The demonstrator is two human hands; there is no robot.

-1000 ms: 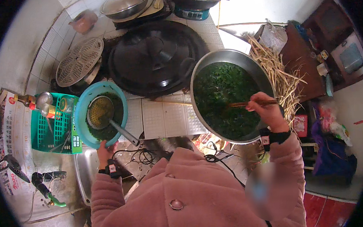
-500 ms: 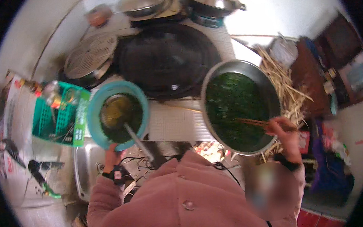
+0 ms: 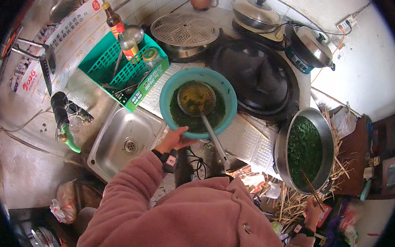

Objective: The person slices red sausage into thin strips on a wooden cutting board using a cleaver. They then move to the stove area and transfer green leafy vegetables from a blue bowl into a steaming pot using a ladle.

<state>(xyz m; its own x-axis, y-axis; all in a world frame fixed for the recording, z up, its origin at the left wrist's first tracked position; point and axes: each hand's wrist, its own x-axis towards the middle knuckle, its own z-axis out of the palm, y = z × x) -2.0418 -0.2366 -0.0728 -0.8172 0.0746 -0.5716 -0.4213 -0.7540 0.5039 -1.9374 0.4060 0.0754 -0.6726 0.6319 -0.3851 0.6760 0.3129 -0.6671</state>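
Head view: left hand (image 3: 175, 139) fingers closed on the near rim of the blue basin (image 3: 198, 102), at the bench's front edge beside the sink (image 3: 125, 141), strainer (image 3: 197, 99) resting inside. Right hand (image 3: 312, 209) pinches chopsticks (image 3: 311, 191) in the metal bowl (image 3: 304, 150); greens fill both vessels, so sorting appears unfinished.

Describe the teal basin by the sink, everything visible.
The teal basin is round, plastic-looking, with a smooth thick rim. It sits level on the tiled counter right of the steel sink. Dark green liquid fills it. A metal skimmer ladle rests inside, its handle sticking out over the near rim. The left hand grips the near edge.
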